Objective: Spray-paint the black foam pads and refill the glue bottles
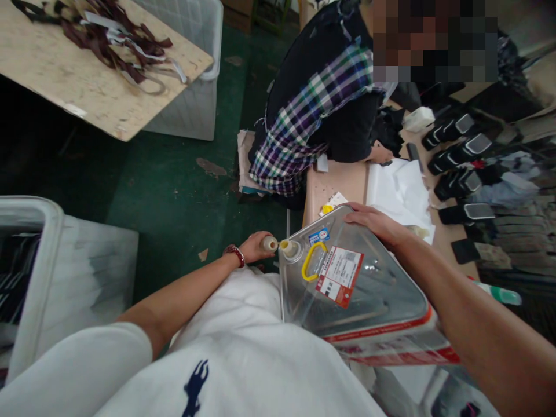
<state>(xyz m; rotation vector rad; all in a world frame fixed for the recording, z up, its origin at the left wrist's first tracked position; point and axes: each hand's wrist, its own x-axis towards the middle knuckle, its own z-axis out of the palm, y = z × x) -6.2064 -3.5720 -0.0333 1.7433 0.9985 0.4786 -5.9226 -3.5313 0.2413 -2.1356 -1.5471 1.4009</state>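
My left hand point(252, 249) is closed around a small whitish bottle point(270, 244), its open mouth facing the can's spout. A large square metal can point(382, 289) is tilted towards my left side, against my white shirt. Its pale plastic spout point(288, 249) is uncapped, almost touching the bottle's mouth. On the can's top are a yellow handle point(306, 269) and a red and white label point(341, 275). My right hand point(373, 221) grips the far top edge of the can. Most of the bottle is hidden by my fingers; I cannot make out any liquid between the two mouths.
A co-worker in a plaid apron point(299, 121) sits bent over a workbench point(321, 182). White sheets point(397, 191) and several black items point(460, 182) lie on it. A grey bin point(95, 260) stands left on the green floor; a board point(39, 52) bears dark straps point(95, 40).
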